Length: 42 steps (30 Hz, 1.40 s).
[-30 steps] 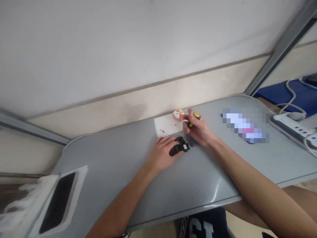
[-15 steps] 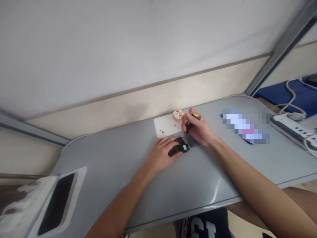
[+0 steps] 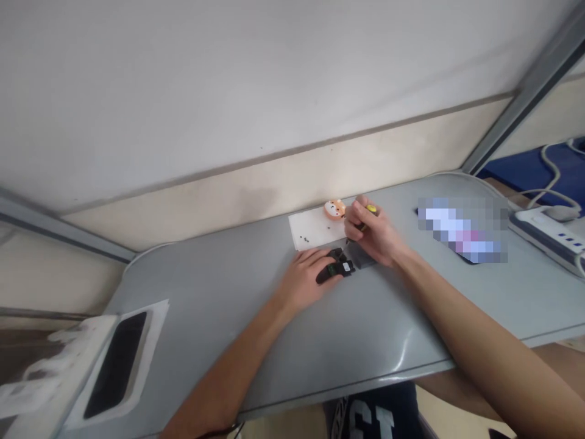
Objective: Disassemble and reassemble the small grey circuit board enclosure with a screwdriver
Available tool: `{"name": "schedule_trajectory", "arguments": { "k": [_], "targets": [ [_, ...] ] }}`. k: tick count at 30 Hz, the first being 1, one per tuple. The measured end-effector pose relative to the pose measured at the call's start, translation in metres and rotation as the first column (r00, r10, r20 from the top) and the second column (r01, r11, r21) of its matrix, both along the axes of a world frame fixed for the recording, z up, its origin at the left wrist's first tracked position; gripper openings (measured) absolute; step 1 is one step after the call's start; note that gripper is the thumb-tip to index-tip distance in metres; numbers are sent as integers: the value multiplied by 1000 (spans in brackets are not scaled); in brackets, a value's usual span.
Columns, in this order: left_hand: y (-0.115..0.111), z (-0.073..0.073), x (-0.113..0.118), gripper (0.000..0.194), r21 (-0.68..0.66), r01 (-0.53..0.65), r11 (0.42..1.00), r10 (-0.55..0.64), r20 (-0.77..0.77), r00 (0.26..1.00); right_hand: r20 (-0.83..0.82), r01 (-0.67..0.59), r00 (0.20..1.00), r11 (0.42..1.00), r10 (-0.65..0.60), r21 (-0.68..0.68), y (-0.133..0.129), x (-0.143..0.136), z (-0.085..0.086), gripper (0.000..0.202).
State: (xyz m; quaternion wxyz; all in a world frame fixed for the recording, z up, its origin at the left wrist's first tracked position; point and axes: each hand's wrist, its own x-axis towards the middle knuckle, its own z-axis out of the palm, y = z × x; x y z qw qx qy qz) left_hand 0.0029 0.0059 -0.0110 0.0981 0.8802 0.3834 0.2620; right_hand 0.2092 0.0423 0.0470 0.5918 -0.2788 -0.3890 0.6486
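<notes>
"Hands first: what are they holding?"

"Left hand (image 3: 307, 277) curls narrowly over a black plastic device (image 3: 337, 271) on the grey table (image 3: 219, 305); right hand (image 3: 375, 231) grips a black-and-yellow tool (image 3: 372, 209), its tip down at the device."

"Beyond?"

"A dark grey flat piece (image 3: 363, 258) beside the device, then white paper (image 3: 313, 222) bearing small dark bits (image 3: 305, 239) and an orange-and-white animal-face trinket (image 3: 334, 209)."

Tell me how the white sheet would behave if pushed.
The white sheet looks thin and flat, so it probably bends or slides easily. The small dark pieces on it may shift or scatter, while the animal-faced thing at its far edge might drag.
</notes>
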Motion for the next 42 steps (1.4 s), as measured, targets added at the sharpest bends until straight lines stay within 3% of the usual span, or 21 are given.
{"name": "schedule_trajectory", "arguments": {
  "k": [4,10,16,25,30,32,38,42],
  "targets": [
    [0,1,0,25,7,2,1000,-2,-5,1000,0,48,999,999,-48,-7,4,-1,0,55],
    [0,0,0,25,16,-5,1000,5,-10,1000,-47,-19,999,1000,20,20,0,-1,5,35],
    [-1,2,0,24,37,8,999,-7,-8,1000,35,32,999,999,-32,-1,2,-1,0,58],
    [0,3,1,23,54,9,998,-8,-17,1000,-50,-21,998,999,23,31,3,1,2,37],
    [-1,2,1,22,63,-7,998,8,-14,1000,38,11,999,999,-12,34,4,0,-5,55],
    [-1,2,1,24,69,-5,998,6,-16,1000,38,29,999,999,-30,33,4,-2,-4,55],
    [0,2,0,24,75,2,997,0,-23,1000,-79,-75,994,997,76,8,2,-3,1,40],
    [0,0,0,25,86,11,996,-10,-21,1000,-18,5,1000,1000,-5,18,2,-3,-2,51]
  ]
}}
